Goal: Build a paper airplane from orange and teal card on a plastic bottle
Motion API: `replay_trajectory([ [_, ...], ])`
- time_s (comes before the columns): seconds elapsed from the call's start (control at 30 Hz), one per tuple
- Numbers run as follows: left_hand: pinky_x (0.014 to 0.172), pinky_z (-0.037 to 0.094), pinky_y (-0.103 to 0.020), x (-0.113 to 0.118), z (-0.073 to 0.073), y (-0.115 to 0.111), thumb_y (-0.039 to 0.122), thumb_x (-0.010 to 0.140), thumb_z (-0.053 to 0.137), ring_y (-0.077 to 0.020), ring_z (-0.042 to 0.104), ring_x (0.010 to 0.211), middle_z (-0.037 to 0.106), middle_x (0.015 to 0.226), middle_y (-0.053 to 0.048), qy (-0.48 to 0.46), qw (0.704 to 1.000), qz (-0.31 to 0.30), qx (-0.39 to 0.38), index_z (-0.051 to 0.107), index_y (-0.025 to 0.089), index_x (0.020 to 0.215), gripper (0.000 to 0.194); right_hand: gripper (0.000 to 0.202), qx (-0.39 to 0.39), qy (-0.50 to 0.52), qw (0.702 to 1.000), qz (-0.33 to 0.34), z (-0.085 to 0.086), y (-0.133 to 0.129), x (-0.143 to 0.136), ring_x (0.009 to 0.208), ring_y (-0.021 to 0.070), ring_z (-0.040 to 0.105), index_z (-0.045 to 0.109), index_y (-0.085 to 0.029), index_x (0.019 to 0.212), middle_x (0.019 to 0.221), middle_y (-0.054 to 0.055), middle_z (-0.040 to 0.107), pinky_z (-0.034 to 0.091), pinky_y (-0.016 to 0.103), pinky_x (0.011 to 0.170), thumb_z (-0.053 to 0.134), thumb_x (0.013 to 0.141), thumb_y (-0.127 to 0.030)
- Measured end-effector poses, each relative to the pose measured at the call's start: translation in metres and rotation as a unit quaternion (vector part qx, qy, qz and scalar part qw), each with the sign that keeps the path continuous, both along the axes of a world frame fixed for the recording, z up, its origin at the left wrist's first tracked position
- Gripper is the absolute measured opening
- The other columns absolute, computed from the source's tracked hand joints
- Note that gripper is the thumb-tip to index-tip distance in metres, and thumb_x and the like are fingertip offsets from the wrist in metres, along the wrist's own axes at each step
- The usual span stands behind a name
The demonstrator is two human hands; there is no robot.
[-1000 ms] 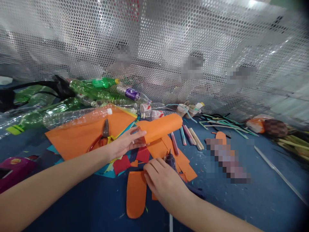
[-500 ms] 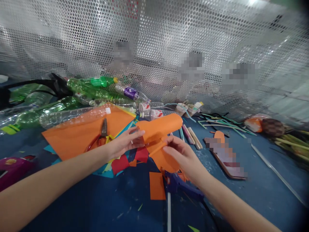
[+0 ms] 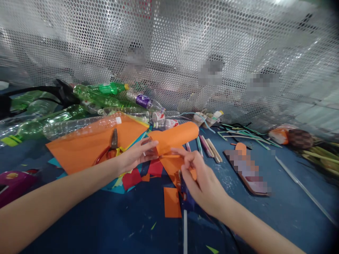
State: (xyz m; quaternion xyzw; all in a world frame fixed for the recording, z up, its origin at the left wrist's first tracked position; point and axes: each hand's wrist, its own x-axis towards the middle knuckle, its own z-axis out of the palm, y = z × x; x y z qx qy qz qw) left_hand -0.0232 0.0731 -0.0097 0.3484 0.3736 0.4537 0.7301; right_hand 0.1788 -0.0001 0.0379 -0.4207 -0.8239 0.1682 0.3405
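Observation:
An orange paper roll (image 3: 177,135) around a clear plastic bottle lies tilted in the middle. My left hand (image 3: 136,154) holds its left end, fingers wrapped round the clear part. My right hand (image 3: 202,180) is just below the roll, its index finger stretched toward the paper's lower edge, the other fingers bent; a thin orange strip (image 3: 172,156) runs by its fingertips. Whether the fingers grip the strip is unclear. Under the right hand is a blue glue gun (image 3: 187,201), partly hidden, with a white stick (image 3: 185,233) below it.
Red-handled pliers (image 3: 113,141) lie on orange sheets (image 3: 76,151) at the left. Green bottles (image 3: 97,98) are behind them. A phone (image 3: 249,176) and several straws (image 3: 246,134) lie at the right. An orange rectangle (image 3: 172,203) is in front, a purple object (image 3: 16,183) far left.
My right hand has shifted slightly down, its index finger now stretched out under the roll, and covers more of the glue gun. The roll has tipped a little; my left hand keeps its hold.

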Motion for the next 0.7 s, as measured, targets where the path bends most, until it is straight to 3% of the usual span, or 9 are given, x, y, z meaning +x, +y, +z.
replay_trajectory([
  [0.1, 0.074, 0.055, -0.030, 0.000, 0.000, 0.001, 0.031, 0.070, 0.072, -0.0155, 0.067, 0.073, 0.066, 0.087, -0.003, 0.010, 1.000, -0.010, 0.008, 0.053, 0.019, 0.096, 0.035, 0.012, -0.098, -0.055, 0.993, 0.047, -0.004, -0.014, -0.011, 0.090, 0.0158, 0.062, 0.034, -0.023, 0.084, 0.100, 0.007, 0.063, 0.049, 0.028, 0.074, 0.037, 0.085, -0.011],
  [0.23, 0.071, 0.055, -0.025, 0.001, 0.002, 0.000, 0.032, 0.071, 0.072, -0.0171, 0.068, 0.075, 0.067, 0.089, -0.005, 0.018, 0.999, -0.027, 0.016, 0.054, 0.018, 0.096, 0.034, 0.005, -0.130, -0.155, 0.974, 0.097, -0.008, -0.026, -0.021, 0.071, 0.0138, 0.060, 0.044, -0.022, 0.087, 0.081, 0.001, 0.062, 0.049, 0.025, 0.065, 0.047, 0.085, -0.018],
  [0.43, 0.070, 0.056, -0.025, 0.001, 0.003, -0.001, 0.031, 0.069, 0.074, -0.0177, 0.069, 0.075, 0.068, 0.088, -0.005, 0.012, 1.000, -0.013, 0.005, 0.053, 0.019, 0.093, 0.034, 0.018, 0.006, -0.192, 0.980, 0.057, -0.015, -0.010, -0.019, 0.089, 0.0184, 0.059, 0.055, -0.018, 0.099, 0.095, 0.005, 0.065, 0.049, 0.034, 0.080, 0.045, 0.086, -0.011],
  [0.57, 0.070, 0.056, -0.025, 0.001, 0.001, 0.000, 0.029, 0.070, 0.073, -0.0174, 0.069, 0.073, 0.067, 0.085, -0.005, 0.003, 1.000, -0.010, 0.004, 0.052, 0.019, 0.096, 0.036, 0.028, 0.011, -0.234, 0.969, 0.078, -0.024, -0.001, -0.019, 0.100, 0.0188, 0.058, 0.056, -0.019, 0.113, 0.114, 0.006, 0.062, 0.048, 0.036, 0.088, 0.044, 0.088, -0.013],
  [0.7, 0.069, 0.056, -0.025, 0.001, 0.001, 0.000, 0.030, 0.070, 0.073, -0.0180, 0.068, 0.075, 0.066, 0.088, -0.007, 0.000, 1.000, -0.018, 0.012, 0.052, 0.018, 0.096, 0.035, 0.039, 0.035, -0.276, 0.958, 0.063, -0.030, -0.004, -0.023, 0.115, 0.0232, 0.050, 0.046, -0.018, 0.129, 0.127, 0.012, 0.054, 0.045, 0.043, 0.094, 0.043, 0.091, -0.025],
])
